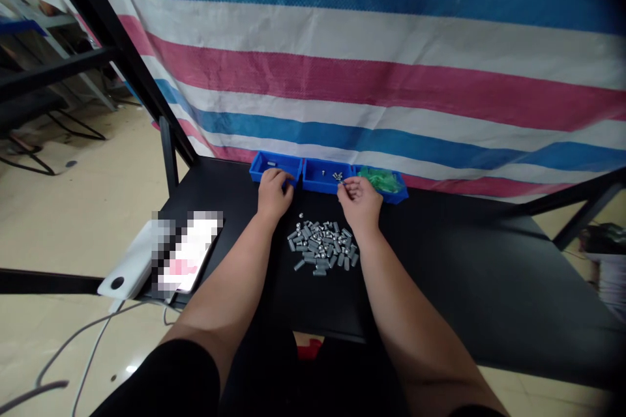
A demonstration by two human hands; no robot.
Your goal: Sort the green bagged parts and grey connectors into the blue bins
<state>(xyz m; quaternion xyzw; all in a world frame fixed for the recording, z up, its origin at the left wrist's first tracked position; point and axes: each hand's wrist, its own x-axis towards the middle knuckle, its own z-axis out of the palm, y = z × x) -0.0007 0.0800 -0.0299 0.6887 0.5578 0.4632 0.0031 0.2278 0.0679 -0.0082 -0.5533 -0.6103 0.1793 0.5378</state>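
Observation:
My left hand (274, 195) is over the front wall of the left blue bin (254, 172), its fingers loosely bent and the thumb apart from them, with nothing visible in it. A grey metal cylinder (272, 163) lies inside that bin. At the right front corner of the middle blue bin (317, 184), my right hand (360, 203) pinches what looks like a small screw (341, 183) between thumb and fingertip. Several small screws (336, 176) lie in this bin. Between my forearms, a mixed pile of grey cylinders and shiny screws (323, 246) is spread on the black table (430, 273).
The right blue bin (402, 195) holds a green plastic bag (379, 179). A phone (193, 251) and a white device (130, 264) with cables lie at the table's left edge. A striped tarp (342, 78) hangs behind the bins, beside black frame bars (117, 52).

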